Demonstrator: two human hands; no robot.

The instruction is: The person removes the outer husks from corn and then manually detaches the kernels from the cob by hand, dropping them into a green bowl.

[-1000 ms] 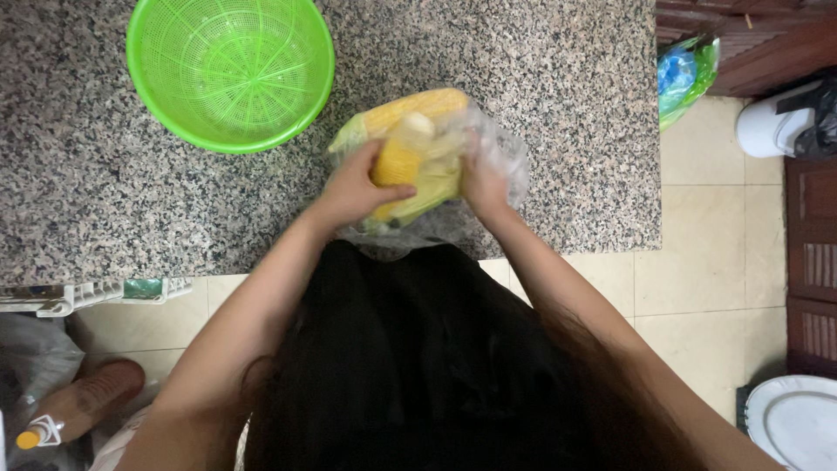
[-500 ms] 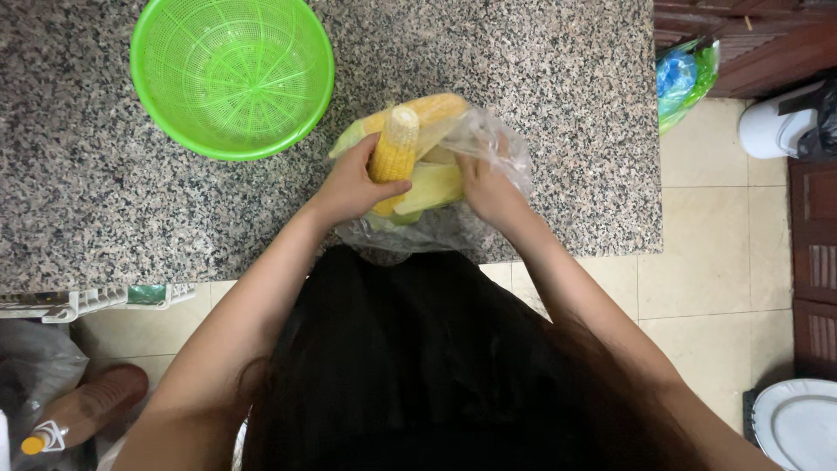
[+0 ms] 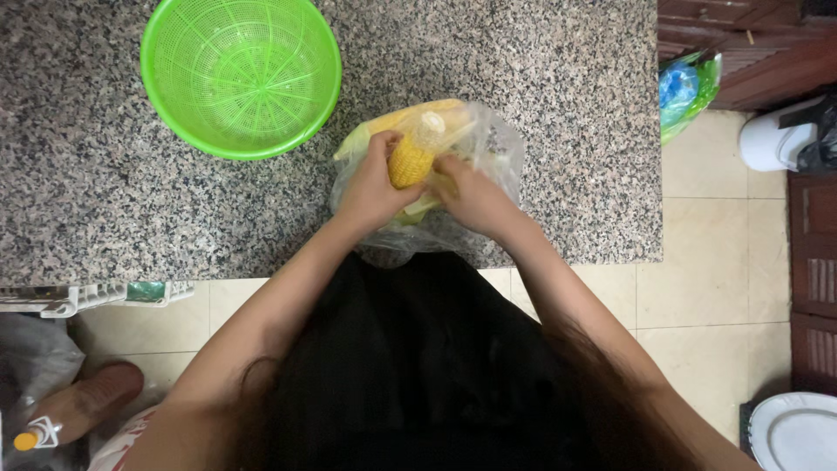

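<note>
On the speckled granite desk (image 3: pixel 131 209), the left hand (image 3: pixel 370 187) closes its grip around a yellow corn cob (image 3: pixel 410 161), now lifted higher out of the clear plastic bag (image 3: pixel 497 148) than half a second ago. The right hand (image 3: pixel 471 196) pinches the bag's edge just beside it; a green basket (image 3: pixel 240 74) stands near, upper left.

Granite counter (image 3: pixel 105 201) w/ colander (image 3: pixel 241 74), corn bag (image 3: pixel 488 148)
</note>
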